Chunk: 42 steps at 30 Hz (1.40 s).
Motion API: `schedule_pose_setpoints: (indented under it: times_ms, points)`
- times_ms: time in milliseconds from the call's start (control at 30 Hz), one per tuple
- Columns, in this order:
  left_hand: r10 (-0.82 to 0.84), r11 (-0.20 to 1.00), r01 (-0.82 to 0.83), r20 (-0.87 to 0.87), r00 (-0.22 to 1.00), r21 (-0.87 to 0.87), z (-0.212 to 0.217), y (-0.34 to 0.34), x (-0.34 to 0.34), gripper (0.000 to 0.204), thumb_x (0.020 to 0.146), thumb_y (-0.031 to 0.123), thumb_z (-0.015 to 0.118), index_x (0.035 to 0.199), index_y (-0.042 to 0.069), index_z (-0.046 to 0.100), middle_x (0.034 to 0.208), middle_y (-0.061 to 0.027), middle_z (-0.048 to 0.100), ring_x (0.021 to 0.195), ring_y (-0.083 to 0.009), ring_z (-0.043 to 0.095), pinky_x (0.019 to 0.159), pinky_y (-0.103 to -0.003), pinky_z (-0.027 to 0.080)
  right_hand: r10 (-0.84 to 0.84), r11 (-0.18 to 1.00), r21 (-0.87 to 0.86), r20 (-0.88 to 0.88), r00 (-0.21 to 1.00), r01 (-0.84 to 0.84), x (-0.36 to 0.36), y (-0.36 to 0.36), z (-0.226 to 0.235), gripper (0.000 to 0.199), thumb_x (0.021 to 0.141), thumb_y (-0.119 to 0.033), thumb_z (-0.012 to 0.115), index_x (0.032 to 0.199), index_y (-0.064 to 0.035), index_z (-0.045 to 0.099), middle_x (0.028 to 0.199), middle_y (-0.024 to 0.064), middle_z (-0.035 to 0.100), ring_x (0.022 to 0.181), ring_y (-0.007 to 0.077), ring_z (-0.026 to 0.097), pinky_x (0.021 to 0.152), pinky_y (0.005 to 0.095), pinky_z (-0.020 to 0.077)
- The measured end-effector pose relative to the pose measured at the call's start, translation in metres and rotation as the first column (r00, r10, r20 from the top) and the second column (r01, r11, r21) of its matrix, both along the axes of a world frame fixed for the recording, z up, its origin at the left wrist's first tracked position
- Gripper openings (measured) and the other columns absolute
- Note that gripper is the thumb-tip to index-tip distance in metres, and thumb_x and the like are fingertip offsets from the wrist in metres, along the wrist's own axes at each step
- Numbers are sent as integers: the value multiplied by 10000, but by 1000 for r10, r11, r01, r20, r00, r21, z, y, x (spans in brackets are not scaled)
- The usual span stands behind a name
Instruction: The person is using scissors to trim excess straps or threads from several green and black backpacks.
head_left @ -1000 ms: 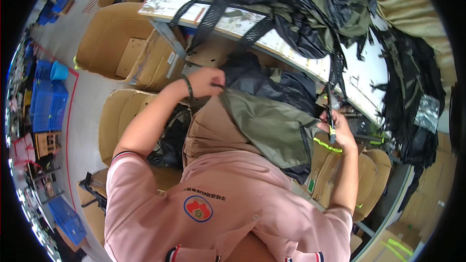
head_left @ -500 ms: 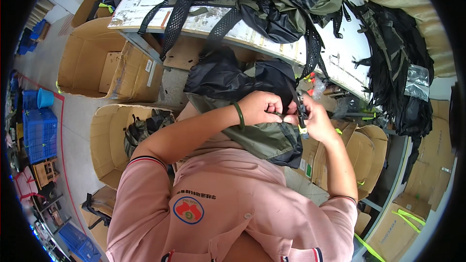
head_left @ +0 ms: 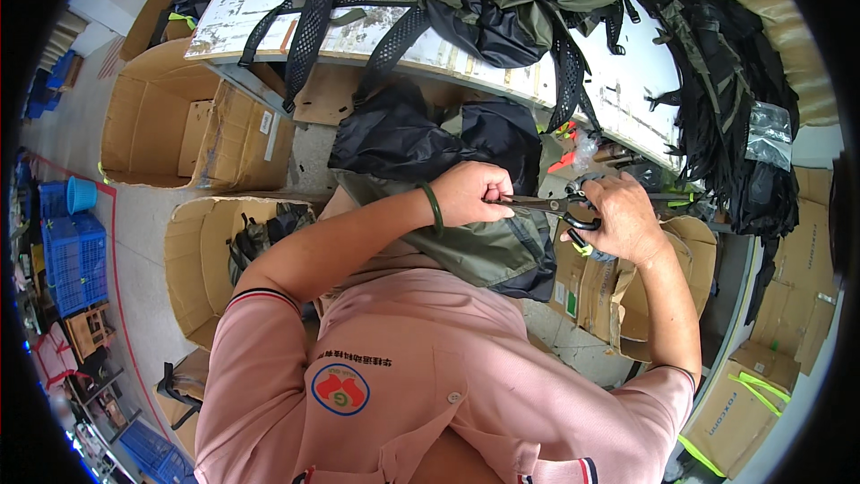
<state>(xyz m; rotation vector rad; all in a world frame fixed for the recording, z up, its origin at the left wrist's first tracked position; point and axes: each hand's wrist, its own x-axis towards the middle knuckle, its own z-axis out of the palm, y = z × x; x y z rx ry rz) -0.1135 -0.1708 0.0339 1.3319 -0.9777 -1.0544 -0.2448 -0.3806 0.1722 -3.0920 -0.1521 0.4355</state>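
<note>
Ahead, scuffed table and cardboard box beyond scissors.

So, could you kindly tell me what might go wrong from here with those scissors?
The scissors in the right hand point toward the fingers of the left hand, so a slip might nick them. The olive cloth lies just below the blades in this view, so a stray snip could perhaps cut it.
</note>
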Motion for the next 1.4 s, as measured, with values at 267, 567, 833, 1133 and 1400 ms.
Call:
schedule_pose_setpoints:
  times_ms: [267, 567, 833, 1133, 1400]
  points:
    - [3, 1000, -3, -9, 1000, -13, -2, 0, -1, 132, 806, 14, 697, 816, 28, 566, 688, 40, 519, 610, -16, 430, 530, -195, 367, 43, 999, 0, 48, 998, -43, 1, 0, -4, 422, 627, -383, 786, 727, -60, 533, 700, 117, 573, 762, 301, 575, 740, 375, 404]
    - [-1, 1000, 1, -12, 1000, -1, 5, 0, -2, 128, 801, 22, 699, 795, 32, 572, 683, 40, 513, 604, -15, 424, 526, -193, 363, 1, 1000, 8, 3, 1000, -1, -3, -1, -5, 391, 642, -357, 785, 711, -56, 545, 647, 134, 594, 707, 331, 595, 726, 388, 434]
    - [142, 985, -120, 180, 973, -124, 8, 0, 0, 174, 743, 128, 738, 803, 36, 603, 663, -21, 547, 590, -110, 510, 547, -273, 417, -75, 995, 60, -4, 997, 75, -8, -5, -8, 387, 651, -355, 793, 719, -49, 566, 636, 133, 610, 665, 327, 608, 693, 393, 461]
    - [784, 405, -904, -457, 420, -136, 62, 111, 84, 124, 885, 111, 585, 976, 27, 587, 968, -65, 616, 919, -155, 577, 856, -296, 454, -711, 339, 837, -71, 700, 430, -60, 24, -63, 323, 725, -167, 824, 761, -52, 524, 664, -32, 500, 626, 70, 443, 559, 247, 391]
    - [874, 353, -917, -416, 252, 187, 5, 219, 31, 85, 906, 109, 551, 979, 67, 554, 1017, -92, 641, 914, -180, 622, 801, -325, 512, -674, 82, 944, -184, 715, 320, -45, 94, -134, 374, 698, -78, 828, 956, -42, 559, 919, 40, 645, 816, 120, 593, 733, 291, 497]
